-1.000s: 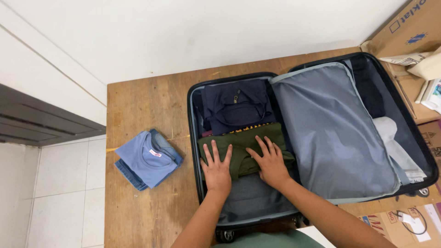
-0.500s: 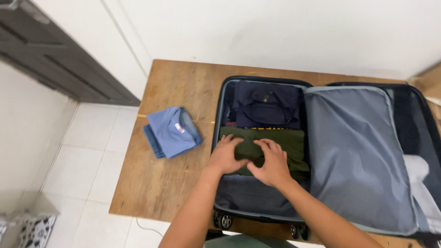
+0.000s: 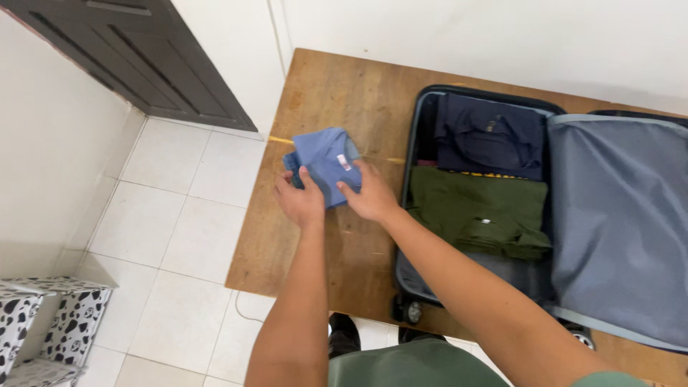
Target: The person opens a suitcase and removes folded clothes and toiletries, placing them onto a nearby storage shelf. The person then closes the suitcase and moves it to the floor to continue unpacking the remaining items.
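**Both hands on a folded blue shirt beside an open suitcase**

At the very bottom of the view, the person's green clothing is cut off by the frame edge, and a dark shoe (image 3: 345, 334) peeks out below the table edge, mostly hidden. Two bare forearms reach up and away from there.

The left hand (image 3: 301, 202) lies on the near left corner of a folded blue shirt (image 3: 326, 161), fingers spread and slightly curled over the cloth; the thumb side is hidden, so I cannot tell whether it pinches the fabric or only presses on it. The right hand (image 3: 369, 193) rests on the shirt's near right edge, fingers loosely open, the fingertips on the cloth; its underside is out of sight too. The shirt sits on the wooden table (image 3: 322, 86), near the left edge and just beside the suitcase.

To the right, the open suitcase (image 3: 419, 136) lies flat. In it a folded green garment (image 3: 480, 211) sits nearer, a dark navy one (image 3: 487, 132) farther back, with a thin yellow strip between them too small to make out. The grey lining flap (image 3: 616, 222) covers the right half, hiding what is under it, and runs off the right frame edge.

Lower left, on the white tiled floor (image 3: 172, 215), a black-and-white spotted box (image 3: 50, 322) is partly cut off. Farthest away, a dark cabinet (image 3: 143, 50) meets the white wall.
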